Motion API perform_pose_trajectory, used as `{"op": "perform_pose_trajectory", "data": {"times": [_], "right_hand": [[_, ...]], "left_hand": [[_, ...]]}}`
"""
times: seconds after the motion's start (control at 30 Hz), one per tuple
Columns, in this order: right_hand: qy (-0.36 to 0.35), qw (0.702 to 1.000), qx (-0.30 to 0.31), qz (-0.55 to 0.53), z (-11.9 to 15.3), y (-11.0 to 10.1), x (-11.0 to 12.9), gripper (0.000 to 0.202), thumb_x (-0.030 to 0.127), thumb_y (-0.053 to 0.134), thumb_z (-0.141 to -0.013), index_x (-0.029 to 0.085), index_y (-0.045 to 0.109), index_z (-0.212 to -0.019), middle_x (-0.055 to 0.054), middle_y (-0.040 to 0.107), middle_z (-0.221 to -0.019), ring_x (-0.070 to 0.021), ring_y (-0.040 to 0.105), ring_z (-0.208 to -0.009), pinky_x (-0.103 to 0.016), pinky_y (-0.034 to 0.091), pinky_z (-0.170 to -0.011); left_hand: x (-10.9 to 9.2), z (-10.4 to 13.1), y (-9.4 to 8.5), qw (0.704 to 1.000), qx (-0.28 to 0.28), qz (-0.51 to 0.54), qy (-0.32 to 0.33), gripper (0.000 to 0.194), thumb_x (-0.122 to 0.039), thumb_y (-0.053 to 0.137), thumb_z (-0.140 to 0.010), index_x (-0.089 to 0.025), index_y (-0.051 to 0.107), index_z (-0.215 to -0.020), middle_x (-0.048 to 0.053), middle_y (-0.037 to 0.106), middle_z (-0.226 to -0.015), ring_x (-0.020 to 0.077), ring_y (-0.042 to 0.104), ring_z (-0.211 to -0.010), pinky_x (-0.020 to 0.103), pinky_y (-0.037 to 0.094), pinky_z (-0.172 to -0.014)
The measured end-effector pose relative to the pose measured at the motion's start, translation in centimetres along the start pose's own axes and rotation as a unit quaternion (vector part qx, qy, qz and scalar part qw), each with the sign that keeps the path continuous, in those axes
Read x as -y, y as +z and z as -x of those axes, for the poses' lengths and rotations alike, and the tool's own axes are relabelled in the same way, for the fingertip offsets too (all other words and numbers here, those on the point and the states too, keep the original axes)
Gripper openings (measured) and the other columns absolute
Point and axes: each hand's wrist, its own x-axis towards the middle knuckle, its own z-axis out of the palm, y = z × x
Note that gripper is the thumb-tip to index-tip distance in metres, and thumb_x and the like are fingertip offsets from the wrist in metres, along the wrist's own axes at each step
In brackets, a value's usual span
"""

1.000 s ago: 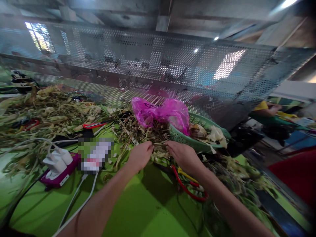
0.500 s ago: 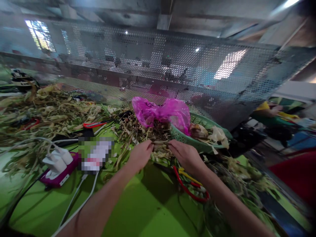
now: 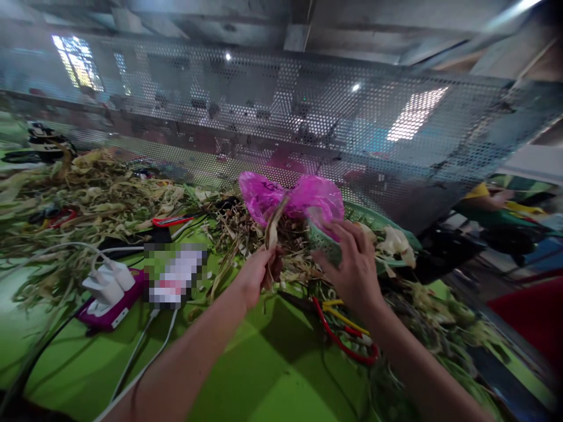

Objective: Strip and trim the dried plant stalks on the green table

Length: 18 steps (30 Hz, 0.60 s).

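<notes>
My left hand [image 3: 255, 274] is closed on a long, pale brown dried plant stalk [image 3: 274, 227], which points up and away toward a pink plastic bag [image 3: 319, 196]. To its right, my right hand [image 3: 358, 269] is raised with fingers apart and holds nothing; it is in front of the green perforated basket [image 3: 326, 246]. Dried, crumpled plant pieces and a torn pale piece [image 3: 396, 246] lie in the basket. Below my hands, red-handled cutters [image 3: 331, 332] with a yellow part lie on the green table [image 3: 264, 375]. A heap of dry stalks [image 3: 237, 231] spreads behind my left hand.
Toward the left are a purple power strip [image 3: 112, 305] with white plugs, a blurred-out phone [image 3: 178, 275] on a cable, and a red box cutter [image 3: 171, 221]. Dried leaves [image 3: 88, 199] cover the back left. A perforated metal panel [image 3: 246, 117] stands behind; another person's arm [image 3: 490, 199] shows at right.
Both hands were together low over the dry plant pieces. Now my left hand holds the stalk up, while my right hand has moved right and upward and opened.
</notes>
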Motion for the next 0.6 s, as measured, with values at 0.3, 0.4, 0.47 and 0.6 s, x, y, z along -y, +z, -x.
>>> {"op": "perform_pose_trajectory", "data": {"times": [0.3,0.4,0.47,0.6], "right_hand": [[-0.060,0.965,0.210,-0.149,1.6,0.8,3.9,0.033,0.031,0.067,-0.080,0.024,0.055,-0.110,-0.010,0.057,-0.115,-0.0273,0.054,-0.110,-0.040,0.045,-0.089],[-0.088,0.971,0.196,-0.107,2.0,1.4,3.8,0.035,0.023,0.066,-0.078,0.023,0.054,-0.111,-0.010,0.057,-0.118,-0.0278,0.052,-0.114,-0.041,0.042,-0.091],[-0.093,0.974,0.187,-0.083,2.1,1.5,3.7,0.034,0.019,0.064,-0.077,0.022,0.054,-0.108,-0.009,0.058,-0.113,-0.0269,0.054,-0.111,-0.040,0.040,-0.089],[-0.075,0.978,0.181,-0.070,2.1,1.5,3.5,0.029,0.017,0.063,-0.076,0.021,0.054,-0.104,-0.008,0.060,-0.103,-0.0249,0.056,-0.101,-0.038,0.040,-0.085]], "left_hand": [[0.0,0.0,0.2,0.992,-0.020,0.127,-0.008,0.006,-0.017,0.051,-0.087,-0.017,0.056,-0.090,0.003,0.067,-0.074,0.0147,0.064,-0.068,0.031,0.053,-0.072],[0.1,0.2,0.5,0.989,-0.014,0.144,-0.017,0.007,-0.017,0.050,-0.088,-0.017,0.056,-0.090,0.004,0.067,-0.076,0.0142,0.064,-0.067,0.029,0.053,-0.070],[0.3,0.3,0.8,0.989,-0.013,0.146,-0.032,0.007,-0.019,0.050,-0.088,-0.017,0.057,-0.089,0.003,0.067,-0.075,0.0140,0.063,-0.066,0.029,0.053,-0.068],[0.3,0.5,1.2,0.989,-0.011,0.137,-0.050,0.009,-0.019,0.050,-0.088,-0.016,0.058,-0.088,0.002,0.064,-0.071,0.0136,0.061,-0.063,0.027,0.051,-0.063]]}}
